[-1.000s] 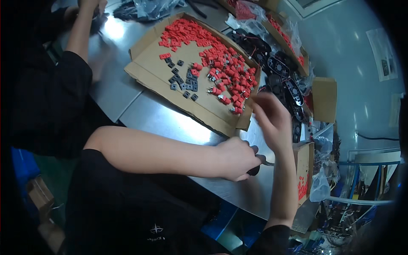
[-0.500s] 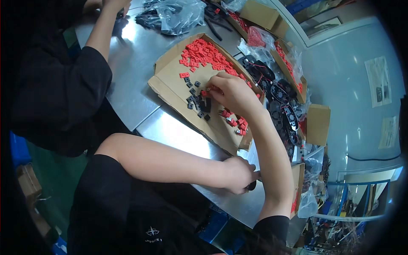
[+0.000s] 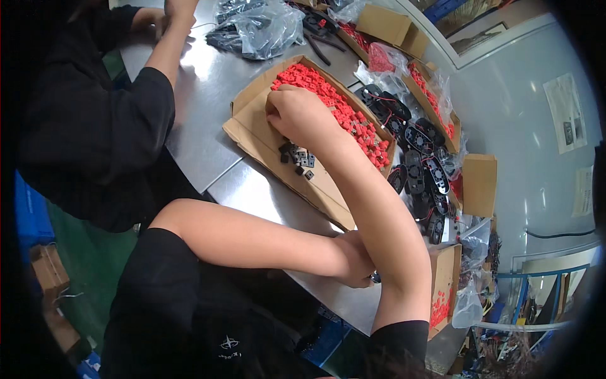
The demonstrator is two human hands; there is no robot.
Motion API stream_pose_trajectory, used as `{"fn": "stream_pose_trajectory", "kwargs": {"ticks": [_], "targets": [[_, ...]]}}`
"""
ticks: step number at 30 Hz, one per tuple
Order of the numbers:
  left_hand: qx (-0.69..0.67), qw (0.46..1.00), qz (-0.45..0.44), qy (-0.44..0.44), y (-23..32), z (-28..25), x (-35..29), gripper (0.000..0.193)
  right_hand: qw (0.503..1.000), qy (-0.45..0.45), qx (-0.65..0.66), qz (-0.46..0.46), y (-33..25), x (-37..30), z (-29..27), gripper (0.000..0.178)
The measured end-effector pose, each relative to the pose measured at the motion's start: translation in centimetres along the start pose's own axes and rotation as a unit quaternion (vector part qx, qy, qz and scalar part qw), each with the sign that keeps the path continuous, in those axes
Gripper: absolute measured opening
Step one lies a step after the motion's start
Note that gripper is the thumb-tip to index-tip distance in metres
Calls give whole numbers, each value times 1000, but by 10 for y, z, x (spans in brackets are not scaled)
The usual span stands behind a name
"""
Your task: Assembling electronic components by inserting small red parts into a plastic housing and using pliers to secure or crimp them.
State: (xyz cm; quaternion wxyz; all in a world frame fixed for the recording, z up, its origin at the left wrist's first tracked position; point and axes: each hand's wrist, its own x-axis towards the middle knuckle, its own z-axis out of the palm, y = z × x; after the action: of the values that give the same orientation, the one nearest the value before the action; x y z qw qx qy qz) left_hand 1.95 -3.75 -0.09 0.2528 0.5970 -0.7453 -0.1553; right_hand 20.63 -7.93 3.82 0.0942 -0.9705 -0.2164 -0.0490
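My right hand point(image 3: 302, 115) reaches over a shallow cardboard tray point(image 3: 249, 131), its fingers curled downward. Whatever is between the fingertips is hidden behind the hand. Small red square pieces point(image 3: 344, 114) are heaped along the tray's far and right side, some with metal bits. A cluster of small black square pieces point(image 3: 307, 159) lies just below the hand. My left hand point(image 3: 355, 260) is closed near the table's front edge, partly covered by my right forearm. A small dark, shiny end of something point(image 3: 375, 276) shows at its fingers; its kind cannot be made out.
Black oval housings with wires point(image 3: 413, 164) crowd the area right of the tray. Boxes of red pieces stand behind and at the lower right point(image 3: 442, 303). Clear plastic bags point(image 3: 268, 28) lie at the back. A co-worker's arm point(image 3: 165, 60) is at the left, over the metal table.
My right hand has moved left and away across the tray. Red pieces with metal parts near the tray's near right no longer show there. My left hand stays near the table edge.
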Motion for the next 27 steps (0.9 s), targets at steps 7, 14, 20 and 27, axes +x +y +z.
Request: {"fn": "stream_pose_trajectory", "kwargs": {"ticks": [7, 14, 20, 27], "targets": [[-65, 997, -30, 1, 2, -21, -5, 59, 977, 122, 110, 139, -10, -117, -76, 19], [-6, 1000, -3, 14, -2, -15, -6, 52, 872, 114, 133, 458, -11, -340, -52, 14], [-7, 1000, 6, 17, 0, -20, -6, 51, 907, 118, 33, 402, -23, -380, -47, 26], [-35, 999, -3, -5, 6, -30, 3, 49, 902, 158, 129, 380, -4, -409, -58, 23]]}}
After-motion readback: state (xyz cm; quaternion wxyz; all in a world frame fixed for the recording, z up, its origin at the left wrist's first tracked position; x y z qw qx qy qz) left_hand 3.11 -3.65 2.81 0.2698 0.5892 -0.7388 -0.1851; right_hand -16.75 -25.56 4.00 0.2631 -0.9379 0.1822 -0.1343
